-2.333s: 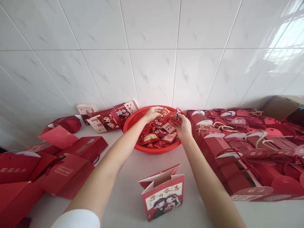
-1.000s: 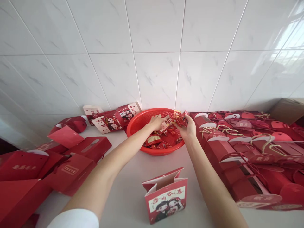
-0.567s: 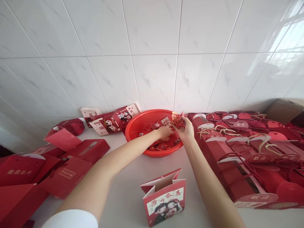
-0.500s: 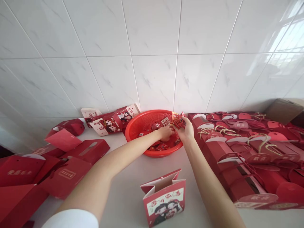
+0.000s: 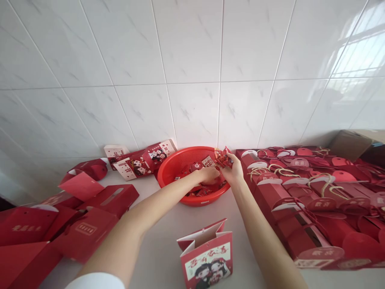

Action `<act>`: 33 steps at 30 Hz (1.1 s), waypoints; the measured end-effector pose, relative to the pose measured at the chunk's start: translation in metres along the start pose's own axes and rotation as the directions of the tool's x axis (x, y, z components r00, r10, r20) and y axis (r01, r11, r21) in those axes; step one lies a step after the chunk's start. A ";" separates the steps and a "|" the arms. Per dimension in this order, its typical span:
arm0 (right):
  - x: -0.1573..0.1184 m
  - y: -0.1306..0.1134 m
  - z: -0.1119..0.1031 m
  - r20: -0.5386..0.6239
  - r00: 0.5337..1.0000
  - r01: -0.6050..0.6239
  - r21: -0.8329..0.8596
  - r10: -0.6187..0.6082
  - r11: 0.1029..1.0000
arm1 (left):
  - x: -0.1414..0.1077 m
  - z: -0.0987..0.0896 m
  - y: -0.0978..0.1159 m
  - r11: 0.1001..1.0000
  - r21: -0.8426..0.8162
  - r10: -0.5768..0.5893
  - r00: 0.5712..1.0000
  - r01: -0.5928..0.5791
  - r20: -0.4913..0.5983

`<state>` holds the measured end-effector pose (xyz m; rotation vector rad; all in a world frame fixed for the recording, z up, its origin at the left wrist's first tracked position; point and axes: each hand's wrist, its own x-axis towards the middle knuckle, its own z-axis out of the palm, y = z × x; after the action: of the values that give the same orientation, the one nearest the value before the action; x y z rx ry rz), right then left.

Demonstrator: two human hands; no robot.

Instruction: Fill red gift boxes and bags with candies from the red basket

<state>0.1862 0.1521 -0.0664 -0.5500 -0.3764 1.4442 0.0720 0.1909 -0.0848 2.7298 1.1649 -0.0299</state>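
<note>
Head view shows the small, shiny red-and-gold wrapped packets (image 5: 221,156) in the right hand (image 5: 236,169), above the right side of a round, red perforated plastic basket (image 5: 165,176). More red packets (image 5: 207,192) lie loose inside it, with a cream-and-red square packet (image 5: 208,161) near its far side. The wrapped packets look light and crinkly, probably slick on the outside, with contents that might crack under a hard squeeze; a gentle pinch across the middle of each, or by a crimped end, should suit them. The right hand is partly closed, thumb and fingers gathered around its bunch. The left hand (image 5: 210,175) reaches down into the basket, touching the pile; its fingertips are hidden, so how wide they are, or whether they grip anything, cannot be told. Nearer the person, an open-topped red card box (image 5: 207,261) with a printed couple stands upright on the pale table (image 5: 159,224), its folded sides likely stiff yet easily creased.
</note>
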 end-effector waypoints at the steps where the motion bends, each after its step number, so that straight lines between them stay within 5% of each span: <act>1: -0.002 -0.002 0.002 0.014 1.000 -0.006 -0.001 0.006 1.000 | -0.004 -0.007 0.000 0.999 -0.032 -0.006 1.000 0.006 -0.008; 6: -0.022 -0.022 0.019 0.102 0.995 0.001 -0.017 0.001 1.000 | -0.039 -0.044 0.001 0.951 -0.309 -0.046 0.974 -0.024 -0.220; 10: -0.048 -0.040 0.033 0.150 0.989 0.021 -0.134 0.000 0.991 | -0.075 -0.053 0.010 0.660 -0.703 -0.170 0.859 -0.266 -0.484; 14: -0.077 -0.054 0.041 0.259 0.964 0.126 -0.225 -0.066 0.966 | -0.109 -0.053 0.033 0.565 -0.756 -0.311 0.763 -0.331 -0.566; 20: -0.118 -0.063 0.047 0.430 0.896 0.260 -0.314 -0.107 0.913 | -0.143 -0.051 0.070 0.623 -0.679 -0.347 0.642 -0.387 -0.684; 23: -0.132 -0.069 0.046 0.491 0.869 0.285 -0.394 -0.062 0.874 | -0.160 -0.052 0.080 0.618 -0.685 -0.317 0.675 -0.385 -0.666; 29: -0.153 -0.094 0.036 0.634 0.773 0.496 -0.575 -0.029 0.651 | -0.218 -0.066 0.095 0.735 -0.647 -0.123 0.897 -0.205 -0.425; 33: -0.168 -0.106 0.037 0.664 0.748 0.553 -0.622 -0.001 0.554 | -0.237 -0.066 0.104 0.824 -0.552 -0.005 0.972 -0.130 -0.236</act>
<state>0.2357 -0.0133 0.0379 -0.6728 -1.6410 1.0035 -0.0213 -0.0382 0.0163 2.2664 0.9343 0.5639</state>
